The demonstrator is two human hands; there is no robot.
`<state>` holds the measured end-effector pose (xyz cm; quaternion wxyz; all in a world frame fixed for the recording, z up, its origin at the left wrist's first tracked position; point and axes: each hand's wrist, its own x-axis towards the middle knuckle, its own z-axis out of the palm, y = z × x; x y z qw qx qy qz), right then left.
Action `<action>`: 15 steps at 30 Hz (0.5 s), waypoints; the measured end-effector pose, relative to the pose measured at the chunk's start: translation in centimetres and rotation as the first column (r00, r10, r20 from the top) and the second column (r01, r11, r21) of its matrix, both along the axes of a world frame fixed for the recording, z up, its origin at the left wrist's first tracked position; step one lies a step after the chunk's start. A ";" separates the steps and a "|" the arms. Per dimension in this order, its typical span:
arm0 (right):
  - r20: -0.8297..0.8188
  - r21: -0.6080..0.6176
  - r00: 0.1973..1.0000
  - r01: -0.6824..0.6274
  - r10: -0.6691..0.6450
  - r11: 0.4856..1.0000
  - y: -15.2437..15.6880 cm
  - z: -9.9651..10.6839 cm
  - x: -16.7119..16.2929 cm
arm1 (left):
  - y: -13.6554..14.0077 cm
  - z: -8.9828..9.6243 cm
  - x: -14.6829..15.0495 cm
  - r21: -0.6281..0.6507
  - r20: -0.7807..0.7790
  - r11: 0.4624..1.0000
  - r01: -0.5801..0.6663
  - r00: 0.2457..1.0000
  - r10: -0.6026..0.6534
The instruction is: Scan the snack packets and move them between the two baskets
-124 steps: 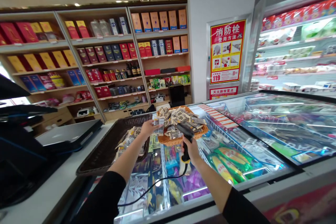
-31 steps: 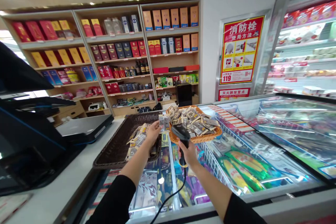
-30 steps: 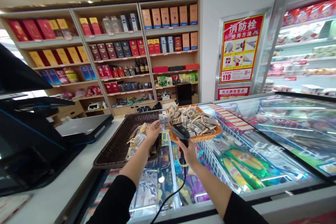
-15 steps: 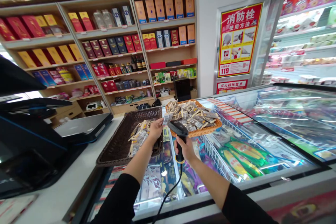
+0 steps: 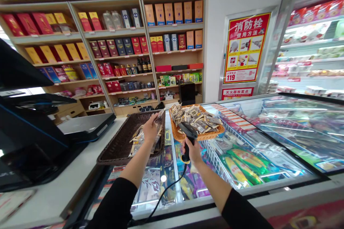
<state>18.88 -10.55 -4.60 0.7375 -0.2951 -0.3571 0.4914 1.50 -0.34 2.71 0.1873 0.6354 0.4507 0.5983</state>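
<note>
My left hand (image 5: 150, 128) is over the dark brown wicker basket (image 5: 115, 146), its fingers closed on a small snack packet (image 5: 161, 113) near the basket's far right side. Several similar packets (image 5: 138, 143) lie in that basket, partly hidden under my wrist. In my right hand (image 5: 193, 151) is a black handheld barcode scanner (image 5: 189, 130), gripped by its handle, with its head over the near edge of the orange wicker basket (image 5: 212, 135). That basket is heaped with packets of the same look. From the handle a black cable (image 5: 168, 187) runs down toward me.
Both baskets rest on a glass-topped chest freezer (image 5: 177, 200) with bagged goods inside. At left, a counter (image 5: 61, 182) bears a flat scale plate (image 5: 88, 123) and a black machine (image 5: 32, 139). Shelves of boxes (image 5: 115, 48) line the back wall; a lit cooler (image 5: 314, 46) stands right.
My left hand has moved left with the packet, from beside the scanner head to over the dark basket. The scanner has dipped slightly and shifted right; the view has also shifted a little.
</note>
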 end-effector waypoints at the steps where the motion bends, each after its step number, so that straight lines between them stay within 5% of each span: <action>1: -0.009 -0.004 0.999 0.038 -0.038 0.999 0.2 -0.1 0.5 | -0.4 0.6 -1.1 0.045 -0.092 0.996 -0.071 0.993 0.075; 4: -0.018 -0.014 0.992 0.122 -0.122 0.992 0.8 -0.4 1.6 | -1.4 1.6 -4.8 0.067 -0.472 0.992 -0.110 0.872 0.128; 6: -0.026 -0.025 0.988 0.149 -0.150 0.988 1.1 -0.6 2.0 | -1.9 1.4 -7.0 -0.057 -0.738 0.998 -0.027 0.675 -0.023; 9: -0.026 -0.053 0.985 0.171 -0.173 0.984 1.4 -0.9 2.0 | -2.4 1.0 -9.3 -0.227 -0.876 0.974 0.010 0.434 -0.209; 11: -0.033 -0.067 0.986 0.161 -0.164 0.985 1.3 -1.1 1.9 | -2.5 1.0 -10.2 -0.240 -0.874 0.970 -0.024 0.440 -0.205; 15: -0.055 -0.080 0.985 0.157 -0.162 0.984 1.0 -1.1 2.4 | -2.3 1.3 -11.2 -0.220 -0.776 0.968 -0.125 0.624 -0.096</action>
